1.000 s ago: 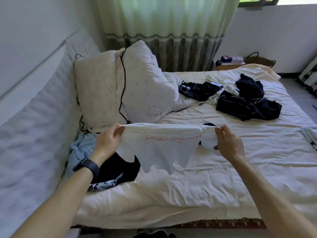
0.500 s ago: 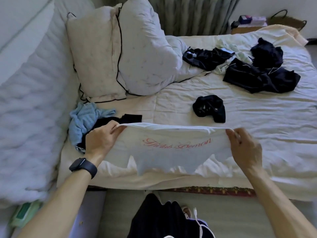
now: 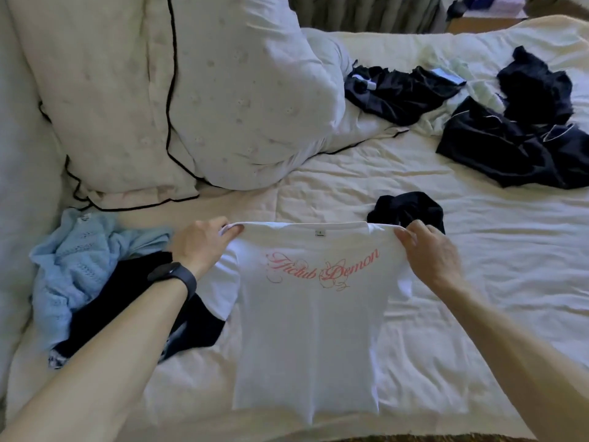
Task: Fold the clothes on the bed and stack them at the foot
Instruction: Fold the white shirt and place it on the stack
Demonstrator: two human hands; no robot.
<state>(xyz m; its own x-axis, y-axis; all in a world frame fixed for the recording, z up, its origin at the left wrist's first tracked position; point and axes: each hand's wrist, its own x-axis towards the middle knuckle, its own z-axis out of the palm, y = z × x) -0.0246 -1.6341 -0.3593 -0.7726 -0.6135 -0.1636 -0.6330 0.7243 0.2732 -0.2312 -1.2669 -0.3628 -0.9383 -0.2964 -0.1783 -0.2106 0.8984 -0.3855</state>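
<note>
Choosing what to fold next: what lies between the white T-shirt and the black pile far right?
In the head view, a small crumpled black garment just beyond the white T-shirt, then bare sheet.

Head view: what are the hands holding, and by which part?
A white T-shirt with pink lettering, left hand and right hand each pinching one shoulder.

The T-shirt is white with pink script, the cardigan pale blue, the pillows cream with black piping.
</note>
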